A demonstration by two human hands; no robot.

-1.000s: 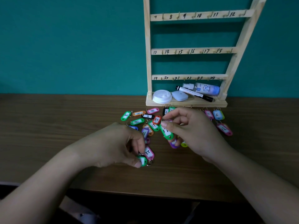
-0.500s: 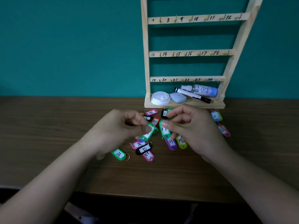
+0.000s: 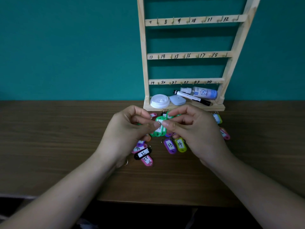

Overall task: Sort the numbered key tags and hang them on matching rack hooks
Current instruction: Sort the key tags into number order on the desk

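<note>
On the brown wood-grain surface (image 3: 49, 138), the left hand (image 3: 130, 129) is raised a little above the scattered pile. Its thumb and forefinger pinch the upper end of the green plastic key tags (image 3: 159, 129), and its other fingers curl in. Below its wrist lies a black oval plastic tag (image 3: 142, 153) whose label seems to read 22, dropped loose rather than set in order. The green tags, two by the look of them, hang pressed together between the two hands, clear of the surface and gripped near their metal rings. I judge they are held this way to part them or to read a number, which is hidden here. Just right of them, flat and face up so the labels can be read, a purple plastic tag marked 13 (image 3: 170, 145) and a yellow-green plastic tag marked 14 (image 3: 180, 144) lie side by side. The right hand (image 3: 194, 129) mirrors the left, thumb and forefinger nipping the same green tags. Further right, a blue-and-yellow plastic tag (image 3: 217, 118) and a pink plastic tag (image 3: 224, 133) lie apart from the pile. Behind stands the pale wooden ladder-shaped rack (image 3: 142, 47), its numbered rails facing the person. Every small metal hook (image 3: 158, 22) in view is bare, so the hanging looks not yet begun.
</note>
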